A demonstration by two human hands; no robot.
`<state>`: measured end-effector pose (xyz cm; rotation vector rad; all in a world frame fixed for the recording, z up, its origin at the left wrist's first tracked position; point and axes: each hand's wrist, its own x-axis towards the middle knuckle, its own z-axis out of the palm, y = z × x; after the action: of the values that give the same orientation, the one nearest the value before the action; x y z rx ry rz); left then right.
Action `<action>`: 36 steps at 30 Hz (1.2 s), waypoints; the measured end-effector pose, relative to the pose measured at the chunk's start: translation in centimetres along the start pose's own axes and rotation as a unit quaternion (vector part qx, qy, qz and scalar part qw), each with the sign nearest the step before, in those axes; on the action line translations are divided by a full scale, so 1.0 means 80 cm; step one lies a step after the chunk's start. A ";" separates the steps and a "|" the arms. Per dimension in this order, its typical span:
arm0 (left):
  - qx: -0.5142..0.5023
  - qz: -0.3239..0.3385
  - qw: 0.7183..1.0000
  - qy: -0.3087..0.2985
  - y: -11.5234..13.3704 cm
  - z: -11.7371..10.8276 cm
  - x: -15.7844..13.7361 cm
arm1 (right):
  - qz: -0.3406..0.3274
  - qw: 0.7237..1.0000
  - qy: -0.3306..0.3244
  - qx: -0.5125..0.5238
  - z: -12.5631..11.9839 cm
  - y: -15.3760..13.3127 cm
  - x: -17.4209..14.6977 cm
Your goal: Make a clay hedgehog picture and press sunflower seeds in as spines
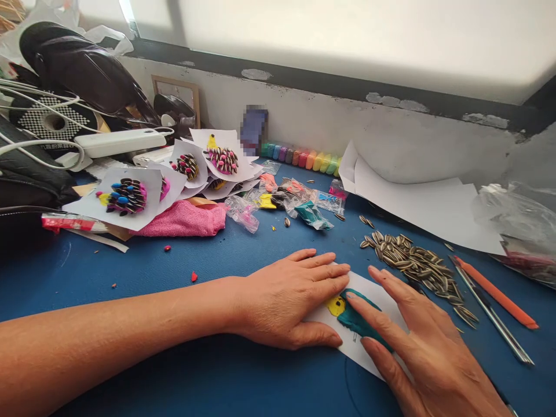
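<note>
Teal clay (353,320) slants lengthwise, far left to near right, beneath the unclenched right hand (428,333) (the nearer); the left hand (293,298) lies flat.

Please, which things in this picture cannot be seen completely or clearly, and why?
Head view:
Teal clay-like shape: partly covered by the right hand.
White paper beneath it: left part under the left hand.
Plastic bag: cut off by the right edge.
Upright object by the wall: pixelated, details unreadable.

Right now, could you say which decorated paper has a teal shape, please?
The paper under the left hand; the other decorated papers, piled farther left, show no teal.
</note>
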<state>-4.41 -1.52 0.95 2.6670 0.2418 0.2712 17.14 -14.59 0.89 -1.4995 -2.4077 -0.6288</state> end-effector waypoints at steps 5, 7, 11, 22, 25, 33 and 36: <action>0.006 0.005 1.000 -0.001 0.000 0.000 0.000 | -0.019 1.000 0.002 -0.001 0.004 0.001 -0.002; 0.008 0.007 1.000 0.000 0.000 0.000 0.000 | -0.018 1.000 0.019 0.005 0.004 0.002 -0.002; 0.006 0.011 1.000 0.004 0.000 0.000 0.000 | -0.012 1.000 0.008 0.024 0.001 0.004 -0.006; 0.004 0.010 1.000 0.001 0.000 0.000 0.000 | -0.039 0.998 0.018 0.049 -0.004 0.007 -0.015; 0.007 0.007 1.000 -0.004 0.000 0.000 0.000 | -0.053 0.997 0.013 0.047 -0.003 0.006 -0.013; 0.005 0.009 1.000 0.002 0.001 0.000 0.000 | -0.061 0.994 0.072 0.059 0.004 0.007 -0.019; 0.002 0.008 1.000 0.002 0.001 0.000 0.000 | -0.073 0.994 0.067 0.051 0.005 0.007 -0.019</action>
<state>-4.44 -1.57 0.96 2.6727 0.2228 0.2804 18.35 -15.39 0.05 -1.2103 -2.4216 -0.6044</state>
